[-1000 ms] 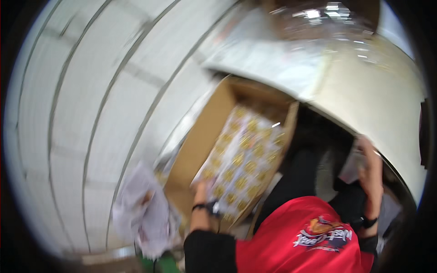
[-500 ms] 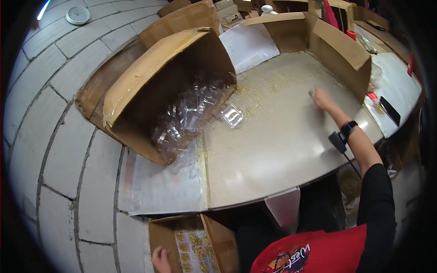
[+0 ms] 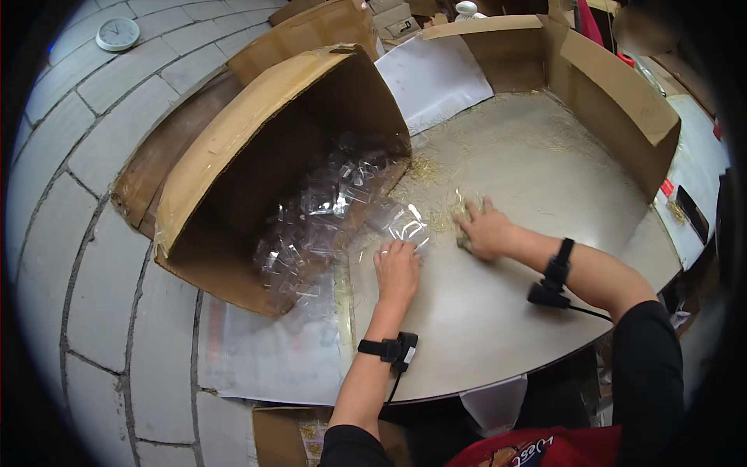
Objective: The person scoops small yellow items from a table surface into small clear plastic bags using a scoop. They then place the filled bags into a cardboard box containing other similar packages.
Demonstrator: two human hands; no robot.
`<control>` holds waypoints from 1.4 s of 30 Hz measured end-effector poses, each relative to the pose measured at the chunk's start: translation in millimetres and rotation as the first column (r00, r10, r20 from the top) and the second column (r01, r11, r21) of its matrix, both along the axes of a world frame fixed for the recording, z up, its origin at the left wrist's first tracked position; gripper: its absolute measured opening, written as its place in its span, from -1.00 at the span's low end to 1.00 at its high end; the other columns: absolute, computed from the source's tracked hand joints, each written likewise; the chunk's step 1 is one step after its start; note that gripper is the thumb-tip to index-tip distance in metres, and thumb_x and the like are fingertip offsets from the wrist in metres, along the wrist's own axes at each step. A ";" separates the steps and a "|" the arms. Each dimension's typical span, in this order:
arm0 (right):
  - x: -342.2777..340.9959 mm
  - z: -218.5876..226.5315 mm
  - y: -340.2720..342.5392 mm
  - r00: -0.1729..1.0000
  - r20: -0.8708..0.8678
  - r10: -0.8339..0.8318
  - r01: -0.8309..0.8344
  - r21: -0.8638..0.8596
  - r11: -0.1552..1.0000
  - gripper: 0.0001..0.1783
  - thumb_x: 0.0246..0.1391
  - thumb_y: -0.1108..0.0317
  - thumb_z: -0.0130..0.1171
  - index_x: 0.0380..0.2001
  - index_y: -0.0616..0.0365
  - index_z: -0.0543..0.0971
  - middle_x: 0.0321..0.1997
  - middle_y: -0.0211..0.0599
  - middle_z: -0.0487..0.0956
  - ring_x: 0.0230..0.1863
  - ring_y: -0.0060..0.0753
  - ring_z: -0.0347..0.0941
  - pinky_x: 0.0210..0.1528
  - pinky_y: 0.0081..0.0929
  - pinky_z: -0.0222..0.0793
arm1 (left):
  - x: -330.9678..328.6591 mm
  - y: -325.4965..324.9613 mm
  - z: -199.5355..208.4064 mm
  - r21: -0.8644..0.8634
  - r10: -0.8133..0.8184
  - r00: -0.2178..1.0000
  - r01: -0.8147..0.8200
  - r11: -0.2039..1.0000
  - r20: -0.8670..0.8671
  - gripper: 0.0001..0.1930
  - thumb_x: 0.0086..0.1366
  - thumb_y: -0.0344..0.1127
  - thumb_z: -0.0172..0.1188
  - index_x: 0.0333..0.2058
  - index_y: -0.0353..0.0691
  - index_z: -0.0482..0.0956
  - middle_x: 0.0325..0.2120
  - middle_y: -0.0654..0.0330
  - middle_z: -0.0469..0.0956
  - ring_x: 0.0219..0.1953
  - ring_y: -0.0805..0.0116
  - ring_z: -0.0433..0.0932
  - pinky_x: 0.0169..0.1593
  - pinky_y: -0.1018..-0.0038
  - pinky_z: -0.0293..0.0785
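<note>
My left hand (image 3: 397, 274) is over the near left of the table, its fingers lying forward at the near edge of a clear plastic box (image 3: 406, 224). Whether the fingertips touch the box is hard to tell. To the right of it, my right hand (image 3: 487, 231) is spread low over the table, thumb and fingers apart. A small grey-green patch shows at its thumb; I cannot make out what it is. Fine gold-coloured pieces (image 3: 424, 169) lie scattered beyond both hands, some close to the right fingertips.
A large cardboard box (image 3: 233, 148) lies on its side at left, with many clear plastic boxes (image 3: 323, 202) spilling from its mouth. Cardboard walls (image 3: 622, 101) border the table (image 3: 498, 327) at back and right. Below the near edge stands an open carton (image 3: 276, 436) with gold pieces in it.
My left hand has come up from the lower carton to the clear box. My right hand has moved left and nearer, its fingers now spread. The view has shifted slightly.
</note>
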State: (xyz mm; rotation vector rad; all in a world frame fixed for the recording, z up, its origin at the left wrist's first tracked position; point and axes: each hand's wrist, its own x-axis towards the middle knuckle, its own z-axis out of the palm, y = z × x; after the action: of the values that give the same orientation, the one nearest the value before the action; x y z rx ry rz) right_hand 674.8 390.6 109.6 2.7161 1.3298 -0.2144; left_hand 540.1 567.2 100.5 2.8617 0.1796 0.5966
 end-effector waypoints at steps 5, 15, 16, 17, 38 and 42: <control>-64.1 -4.4 -78.8 0.992 -0.026 0.125 -0.119 0.152 0.981 -0.36 0.21 0.04 -0.21 0.26 0.18 0.12 0.36 0.10 0.02 0.33 0.33 -0.08 0.33 -0.01 -0.08 | -64.9 -22.5 5.2 -0.032 -0.109 0.993 0.110 0.993 0.055 -0.79 0.06 -0.44 0.16 -0.27 -0.26 0.52 -0.23 0.11 0.46 -0.06 0.11 0.37 0.08 0.20 0.20; -88.2 -12.2 -18.7 0.961 -0.255 0.105 0.097 0.669 0.737 -0.49 -0.13 0.38 0.15 0.00 0.14 0.45 -0.03 -0.02 0.49 0.01 -0.01 0.41 0.07 -0.22 0.31 | -127.0 -29.5 -6.3 -0.033 -0.194 0.964 0.203 0.979 0.180 -0.72 0.02 -0.58 0.09 -0.24 -0.24 0.56 -0.14 -0.03 0.45 -0.06 -0.05 0.42 -0.04 0.21 0.40; -105.6 11.6 13.5 0.931 -0.359 0.067 0.155 0.554 0.818 -0.53 -0.16 0.34 0.18 -0.07 0.09 0.50 -0.14 -0.05 0.55 -0.08 0.03 0.46 -0.07 -0.17 0.39 | -137.1 -21.8 -9.2 -0.068 -0.145 0.974 0.159 0.985 0.173 -0.69 0.02 -0.60 0.07 -0.21 -0.22 0.57 -0.12 -0.06 0.44 -0.04 -0.07 0.41 -0.01 0.21 0.39; -103.4 1.7 37.1 0.962 -0.253 0.105 0.054 0.551 0.833 -0.63 -0.23 0.33 0.20 -0.22 0.08 0.54 -0.29 -0.08 0.57 -0.21 0.04 0.50 -0.23 -0.13 0.43 | -137.2 -21.2 -8.3 -0.114 -0.142 0.974 0.164 0.980 0.178 -0.70 0.03 -0.61 0.04 -0.23 -0.25 0.57 -0.12 -0.10 0.44 -0.03 -0.09 0.40 0.02 0.19 0.36; -164.5 0.3 -47.9 0.740 -0.671 -0.044 0.578 0.602 0.552 -0.74 -0.22 0.22 0.22 -0.59 0.21 0.51 -0.73 -0.20 0.50 -0.64 -0.29 0.50 -0.49 -0.33 0.39 | -133.6 -50.0 -44.5 -0.757 0.266 0.952 -0.060 0.651 0.153 -0.57 0.30 -0.26 0.01 0.06 -0.41 0.30 0.04 -0.06 0.35 0.01 0.08 0.42 0.02 0.35 0.35; -144.9 -22.7 -54.4 0.905 -0.390 -0.171 0.422 0.763 0.490 -0.77 -0.22 0.26 0.21 -0.59 0.22 0.51 -0.72 -0.15 0.50 -0.67 -0.31 0.49 -0.53 -0.35 0.39 | -138.0 -57.0 4.1 -0.129 0.202 0.968 -0.184 0.974 0.146 -0.59 0.31 -0.17 0.00 -0.07 -0.45 0.43 -0.10 -0.13 0.46 -0.06 0.04 0.46 -0.01 0.30 0.38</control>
State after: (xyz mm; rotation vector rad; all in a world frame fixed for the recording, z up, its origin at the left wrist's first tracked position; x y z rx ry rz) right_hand 529.9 336.2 86.9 3.8939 1.1781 0.0889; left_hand 402.0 510.1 104.6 2.6897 0.4557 0.8188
